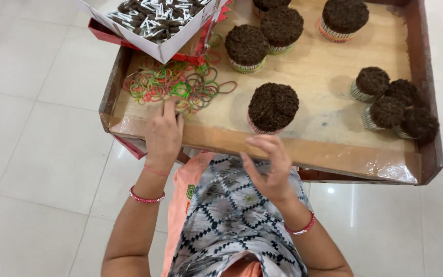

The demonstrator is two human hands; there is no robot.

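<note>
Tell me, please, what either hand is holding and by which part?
Nothing clearly. The left hand rests its fingertips on the rubber bands; the right hand hovers open, empty.

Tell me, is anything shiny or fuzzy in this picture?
In the head view, the floor tiles show a small white glare spot, the tape on the tray edge gleams, the right hand looks slightly blurred, and the bundles cast soft shadows.

Rubber bands on the tray

A loose, tangled pile of thin green, red and orange rubber bands (180, 84) is spread flat near the left edge of the wooden tray (329, 149), toward its far corner.
</note>
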